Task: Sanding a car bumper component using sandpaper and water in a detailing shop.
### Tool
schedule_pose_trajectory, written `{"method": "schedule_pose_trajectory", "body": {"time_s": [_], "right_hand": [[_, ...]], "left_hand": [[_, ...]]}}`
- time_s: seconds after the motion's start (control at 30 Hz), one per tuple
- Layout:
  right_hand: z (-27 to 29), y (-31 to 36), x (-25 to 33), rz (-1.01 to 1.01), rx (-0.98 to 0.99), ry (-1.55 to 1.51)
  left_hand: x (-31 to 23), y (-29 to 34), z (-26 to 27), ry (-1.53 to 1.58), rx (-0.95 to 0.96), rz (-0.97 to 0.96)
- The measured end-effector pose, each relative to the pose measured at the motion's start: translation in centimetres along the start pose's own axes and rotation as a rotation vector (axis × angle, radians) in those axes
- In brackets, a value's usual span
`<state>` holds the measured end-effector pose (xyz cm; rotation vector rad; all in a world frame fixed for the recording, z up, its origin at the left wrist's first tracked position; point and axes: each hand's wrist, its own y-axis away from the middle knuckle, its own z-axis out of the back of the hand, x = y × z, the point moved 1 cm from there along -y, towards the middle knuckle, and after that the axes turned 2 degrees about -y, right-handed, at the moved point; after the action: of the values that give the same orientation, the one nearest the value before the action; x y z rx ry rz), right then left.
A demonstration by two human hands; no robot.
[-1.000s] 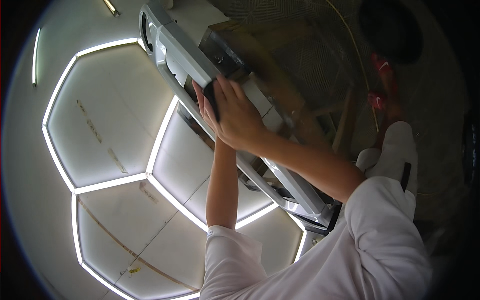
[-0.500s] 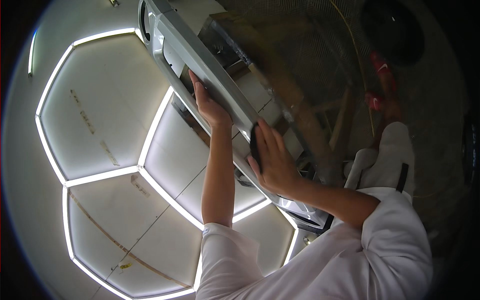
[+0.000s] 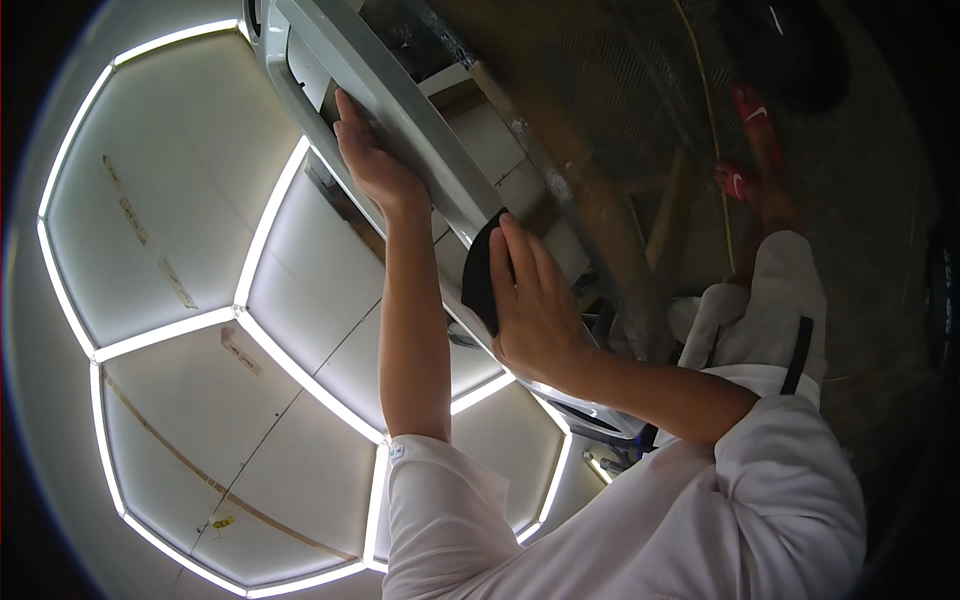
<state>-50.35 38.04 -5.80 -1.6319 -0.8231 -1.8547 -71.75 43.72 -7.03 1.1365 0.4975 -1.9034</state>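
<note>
A long silver-grey car bumper (image 3: 395, 120) runs diagonally from the upper left to the lower middle, with openings along its length. My left hand (image 3: 378, 170) lies against the edge of one opening, its fingers stretched out. Lower down, my right hand (image 3: 540, 310) grips a black pad (image 3: 482, 270) by one side, fingers along its back. The pad is tilted at the bumper's surface, its broad dark side showing. Whether its whole working face touches the bumper cannot be made out.
Bright hexagonal light strips (image 3: 170, 333) cover the pale surface on the left. Beyond the bumper is a worn wooden frame (image 3: 510, 110). A yellow cable (image 3: 715, 130) crosses the dark floor near my red sandals (image 3: 735, 182). A dark rounded object (image 3: 790, 50) lies farther off.
The bumper, lights and both hands have shifted left in the picture. My right hand has turned the black pad, so more of its broad side shows. My left hand keeps its place on the bumper.
</note>
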Motion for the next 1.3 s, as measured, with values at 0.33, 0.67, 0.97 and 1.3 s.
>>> {"method": "schedule_pose_trajectory", "body": {"time_s": [0.33, 0.67, 0.97, 1.3], "right_hand": [[-0.7, 1.1, -0.4, 0.026, -0.063, -0.083], [0.3, -1.6, -0.4, 0.118, -0.1, -0.044], [-0.1, -3.2, -0.8, 0.105, -0.135, -0.142], [-0.3, -6.7, -0.5, 0.1, -0.184, -0.127]], "left_hand": [[0.2, -0.1, 0.1, -0.014, 0.002, -0.024], [0.3, -0.3, -0.2, 0.036, 0.002, -0.006], [0.7, -0.4, 0.5, 0.011, -0.017, 0.005], [0.7, -0.5, 0.7, 0.078, 0.012, 0.028]]}}
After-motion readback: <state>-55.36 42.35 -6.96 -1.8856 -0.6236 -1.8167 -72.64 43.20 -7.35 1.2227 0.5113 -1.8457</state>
